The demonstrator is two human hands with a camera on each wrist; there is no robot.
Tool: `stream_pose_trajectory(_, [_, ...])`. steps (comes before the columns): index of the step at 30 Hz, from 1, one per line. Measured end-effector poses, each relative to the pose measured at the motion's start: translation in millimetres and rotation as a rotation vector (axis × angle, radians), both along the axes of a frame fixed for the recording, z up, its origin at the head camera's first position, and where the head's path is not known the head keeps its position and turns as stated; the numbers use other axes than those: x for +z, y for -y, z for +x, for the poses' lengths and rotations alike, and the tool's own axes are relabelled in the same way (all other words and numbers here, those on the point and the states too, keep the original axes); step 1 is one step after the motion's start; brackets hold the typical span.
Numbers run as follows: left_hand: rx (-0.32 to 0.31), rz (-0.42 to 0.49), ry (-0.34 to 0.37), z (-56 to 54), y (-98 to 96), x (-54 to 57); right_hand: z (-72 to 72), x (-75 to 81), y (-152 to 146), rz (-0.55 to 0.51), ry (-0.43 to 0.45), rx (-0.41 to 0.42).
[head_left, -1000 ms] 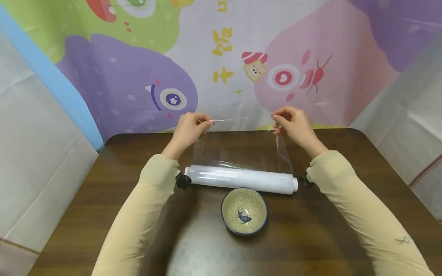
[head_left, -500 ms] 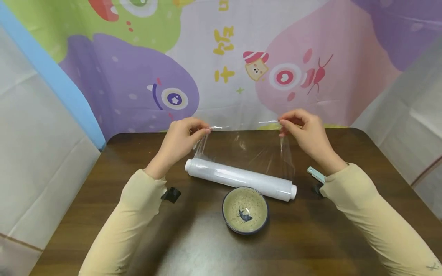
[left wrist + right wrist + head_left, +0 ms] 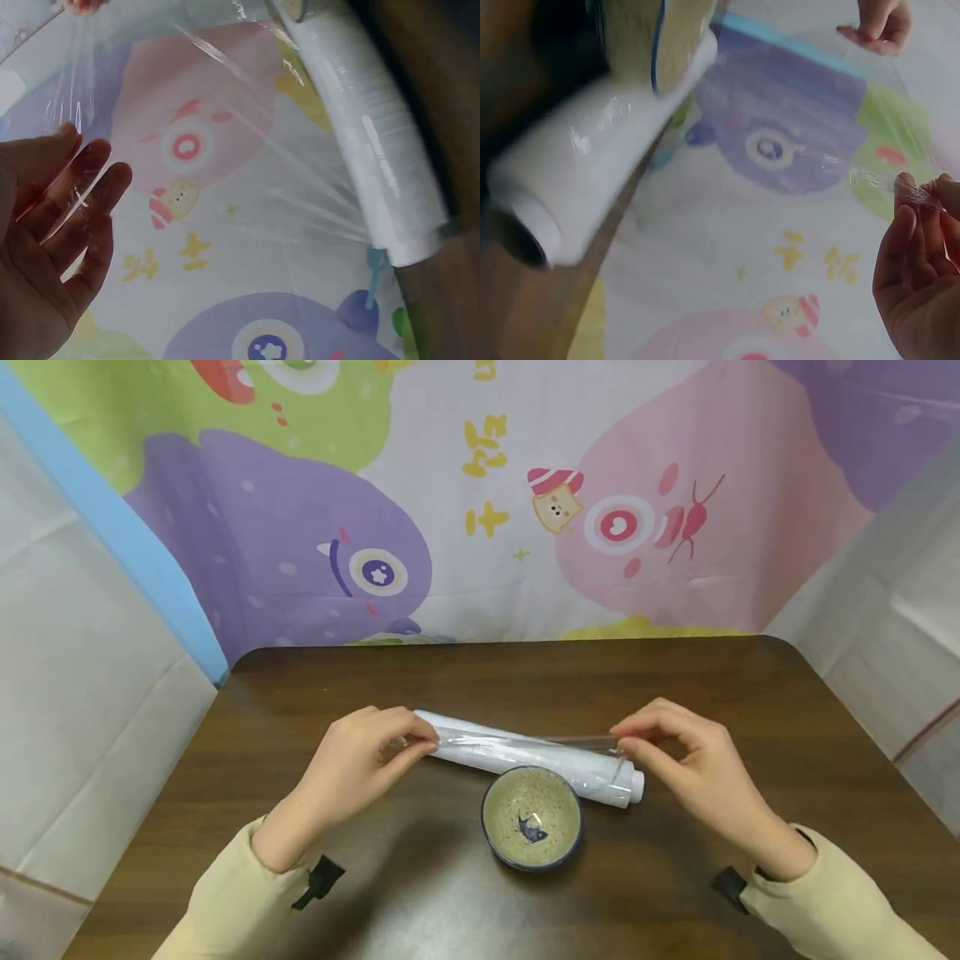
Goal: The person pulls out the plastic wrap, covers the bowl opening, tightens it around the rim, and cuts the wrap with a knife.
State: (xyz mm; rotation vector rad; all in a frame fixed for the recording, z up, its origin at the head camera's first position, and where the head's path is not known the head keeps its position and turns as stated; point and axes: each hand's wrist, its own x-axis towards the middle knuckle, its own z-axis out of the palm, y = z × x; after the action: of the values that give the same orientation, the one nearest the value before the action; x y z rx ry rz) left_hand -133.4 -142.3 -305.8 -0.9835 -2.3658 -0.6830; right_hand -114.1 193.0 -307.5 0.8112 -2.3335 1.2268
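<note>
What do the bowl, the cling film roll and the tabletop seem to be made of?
Bowl: probably glazed ceramic, going by its glossy speckled inside and blue fish motif. Cling film roll: apparently thin, shiny plastic; the backdrop shows through its clear sheet. Tabletop: brown wood or laminate with a soft sheen; the grain can't settle which.

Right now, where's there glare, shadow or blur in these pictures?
Head view: pale glare on the table in front of the bowl, a dark shadow left of it; left wrist view: bright streaks on the clear film, right edge dark; right wrist view: white roll soft-edged, upper left corner nearly black, film glinting by the right hand.
</note>
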Motion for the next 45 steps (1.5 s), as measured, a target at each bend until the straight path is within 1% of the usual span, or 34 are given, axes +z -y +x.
stream_pose_trajectory(3, [-0.033,-0.007,-0.046,13.8,7.7,-7.8,17.4,-8.2,5.0,-0.004,-0.033,0.090])
stream_pose_trajectory(4, [-0.042,-0.008,-0.055,18.2,10.0,-9.9,22.4,-11.4,6.8,-0.002,-0.056,0.123])
stream_pose_trajectory(6, [-0.047,-0.015,-0.073,26.0,14.5,-14.3,31.4,-17.9,10.6,-0.011,-0.092,0.193])
stream_pose_trajectory(9, [-0.048,-0.034,-0.050,35.3,20.4,-20.4,42.3,-26.3,16.7,-0.039,-0.109,0.285])
stream_pose_trajectory(11, [-0.040,-0.052,-0.015,40.0,23.9,-24.7,48.2,-32.0,20.1,-0.062,-0.089,0.335])
stream_pose_trajectory(14, [-0.046,-0.062,0.038,44.8,26.7,-30.3,54.3,-39.6,21.9,-0.073,-0.030,0.375])
stream_pose_trajectory(16, [-0.051,-0.055,0.066,46.3,26.8,-32.0,54.3,-42.4,20.9,-0.075,0.009,0.366])
stream_pose_trajectory(17, [-0.052,-0.046,0.073,46.2,26.3,-31.7,52.5,-42.7,19.9,-0.080,0.016,0.354])
stream_pose_trajectory(19, [-0.054,-0.016,0.074,44.1,23.8,-29.6,45.9,-39.8,17.4,-0.086,0.014,0.299])
stream_pose_trajectory(22, [-0.044,0.027,0.059,36.7,17.2,-21.2,31.4,-29.0,12.7,-0.093,0.015,0.192])
stream_pose_trajectory(25, [-0.023,0.048,0.028,24.8,8.7,-9.7,14.4,-15.5,7.2,-0.105,0.049,0.105])
stream_pose_trajectory(28, [0.007,0.055,0.005,10.8,-0.3,2.2,-3.9,-4.9,2.0,-0.126,0.079,0.043])
stream_pose_trajectory(30, [0.032,0.044,-0.007,3.2,-6.0,9.3,-16.4,-0.6,-1.0,-0.141,0.093,0.009])
stream_pose_trajectory(32, [0.048,0.027,-0.007,-2.1,-11.2,15.5,-27.3,2.1,-3.7,-0.176,0.117,0.000])
stream_pose_trajectory(34, [0.057,0.009,-0.006,-5.2,-15.5,20.0,-36.7,3.8,-6.2,-0.233,0.135,0.020])
stream_pose_trajectory(37, [0.054,0.005,0.000,-8.1,-20.2,24.5,-46.1,7.1,-8.2,-0.313,0.144,0.043])
stream_pose_trajectory(41, [0.045,0.028,-0.004,-10.0,-22.8,29.1,-52.0,14.0,-6.8,-0.367,0.130,0.042])
stream_pose_trajectory(43, [0.040,0.037,-0.007,-9.2,-23.5,30.8,-52.0,16.4,-6.1,-0.374,0.125,0.028])
stream_pose_trajectory(45, [0.033,0.041,-0.010,-6.9,-23.4,30.7,-48.7,17.2,-5.6,-0.375,0.117,0.016])
